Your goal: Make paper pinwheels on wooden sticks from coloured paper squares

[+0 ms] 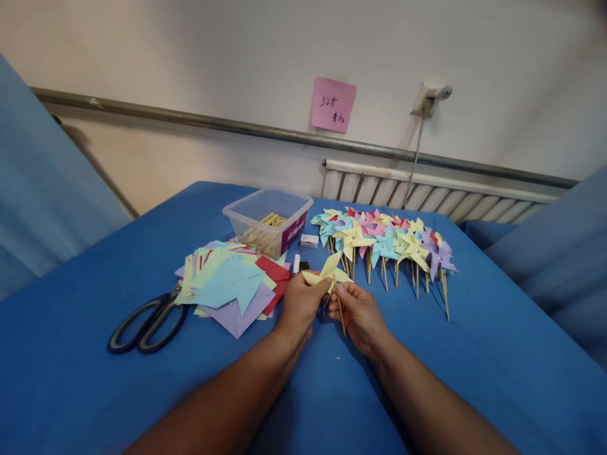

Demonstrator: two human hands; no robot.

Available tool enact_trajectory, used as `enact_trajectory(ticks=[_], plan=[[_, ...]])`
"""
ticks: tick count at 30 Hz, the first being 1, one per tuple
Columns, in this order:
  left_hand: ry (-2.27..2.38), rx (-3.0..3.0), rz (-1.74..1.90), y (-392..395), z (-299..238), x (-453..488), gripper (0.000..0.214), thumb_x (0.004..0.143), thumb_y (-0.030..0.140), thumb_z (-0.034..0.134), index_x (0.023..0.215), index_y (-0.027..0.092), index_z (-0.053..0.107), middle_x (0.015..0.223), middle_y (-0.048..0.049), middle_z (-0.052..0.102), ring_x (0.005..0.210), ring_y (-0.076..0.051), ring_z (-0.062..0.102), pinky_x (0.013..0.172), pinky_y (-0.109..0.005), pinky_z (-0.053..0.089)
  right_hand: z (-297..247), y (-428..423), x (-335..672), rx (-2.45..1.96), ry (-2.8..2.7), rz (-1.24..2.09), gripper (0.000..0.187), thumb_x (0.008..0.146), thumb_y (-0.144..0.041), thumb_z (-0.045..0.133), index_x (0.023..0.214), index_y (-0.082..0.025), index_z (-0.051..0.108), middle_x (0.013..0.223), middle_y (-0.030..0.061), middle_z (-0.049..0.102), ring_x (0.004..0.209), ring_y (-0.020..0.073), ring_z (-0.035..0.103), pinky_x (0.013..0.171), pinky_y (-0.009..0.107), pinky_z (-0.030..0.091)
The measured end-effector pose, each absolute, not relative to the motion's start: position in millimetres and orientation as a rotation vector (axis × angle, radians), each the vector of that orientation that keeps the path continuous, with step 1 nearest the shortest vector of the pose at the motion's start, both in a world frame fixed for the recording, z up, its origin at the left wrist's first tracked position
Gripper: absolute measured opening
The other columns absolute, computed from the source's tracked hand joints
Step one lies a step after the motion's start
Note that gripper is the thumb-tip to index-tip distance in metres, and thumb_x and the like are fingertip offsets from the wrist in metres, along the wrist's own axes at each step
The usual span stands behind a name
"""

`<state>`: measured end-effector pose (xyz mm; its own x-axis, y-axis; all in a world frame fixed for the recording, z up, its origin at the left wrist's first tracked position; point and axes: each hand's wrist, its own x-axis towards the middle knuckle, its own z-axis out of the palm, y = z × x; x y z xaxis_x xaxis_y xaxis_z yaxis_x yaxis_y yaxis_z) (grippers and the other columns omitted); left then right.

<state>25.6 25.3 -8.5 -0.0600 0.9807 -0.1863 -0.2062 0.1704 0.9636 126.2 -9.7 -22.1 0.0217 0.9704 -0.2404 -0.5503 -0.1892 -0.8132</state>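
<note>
The held pinwheel (331, 266) is yellow, the table (455, 366) blue.

The blue-covered table (474, 354) bears scissors (152, 324), papers (230, 284), a tub (294, 232), pinwheels (382, 245) and something dark (304, 266), too hidden to name.

Dim, uneven light; outer edges stretched, soft.

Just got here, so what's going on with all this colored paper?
A person's left hand pinches a pale yellow paper pinwheel while the right hand holds a thin stick up to it; whether they're fastened is unclear. A group of mounted pinwheels sits to the right. Colored paper and scissors lie to the left, with a clear tub of spare sticks beyond.
</note>
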Motion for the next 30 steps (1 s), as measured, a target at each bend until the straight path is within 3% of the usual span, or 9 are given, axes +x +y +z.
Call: enact_trajectory(ticks=[30], plan=[[1.229,0.902,1.228,22.2,-3.6,26.7,0.023,0.057,0.026,0.074,0.070,0.015,0.059,0.053,0.0030,0.058,0.045,-0.010,0.051,0.043,-0.021,0.040,-22.7,-10.2,124.7,-0.980,-0.611,1.465,0.031,0.063,-0.035,0.080,0.070,-0.016,0.058,0.057,-0.0022,0.062,0.048,0.0077,0.056,0.048,0.019,0.047]])
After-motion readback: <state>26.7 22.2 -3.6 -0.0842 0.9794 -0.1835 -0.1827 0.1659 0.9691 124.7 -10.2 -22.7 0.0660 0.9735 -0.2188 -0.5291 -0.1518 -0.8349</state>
